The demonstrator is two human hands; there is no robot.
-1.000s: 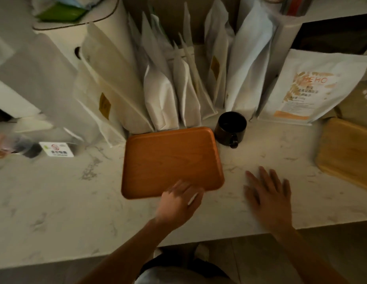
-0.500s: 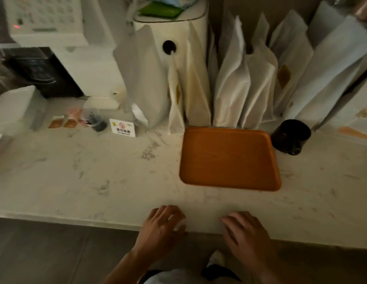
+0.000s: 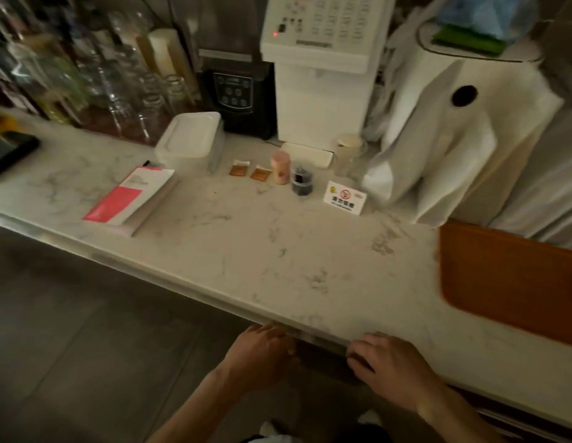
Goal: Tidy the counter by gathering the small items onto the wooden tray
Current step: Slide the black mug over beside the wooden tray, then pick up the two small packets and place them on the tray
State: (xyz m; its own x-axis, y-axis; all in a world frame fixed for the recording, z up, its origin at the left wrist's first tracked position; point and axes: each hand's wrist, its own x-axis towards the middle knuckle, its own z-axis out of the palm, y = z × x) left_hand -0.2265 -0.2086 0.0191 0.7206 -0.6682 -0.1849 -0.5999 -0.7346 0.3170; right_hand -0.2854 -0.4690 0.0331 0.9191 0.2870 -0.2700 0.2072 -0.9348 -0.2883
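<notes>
Flanking small sign (image 3: 344, 197): dark jar (image 3: 302, 181), white bag (image 3: 431, 161)

Two hands: left (image 3: 262, 354), right (image 3: 393, 366). One wooden tray (image 3: 514, 279). Two brown sachets (image 3: 239, 169) (image 3: 260, 174). One booklet (image 3: 131, 196). One sign card (image 3: 344, 198). One lidded white box (image 3: 189, 139).

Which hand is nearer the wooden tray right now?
Right. The right hand rests at the counter edge just below and left of the wooden tray; the left hand sits further left along the same edge. Neither touches it.
</notes>
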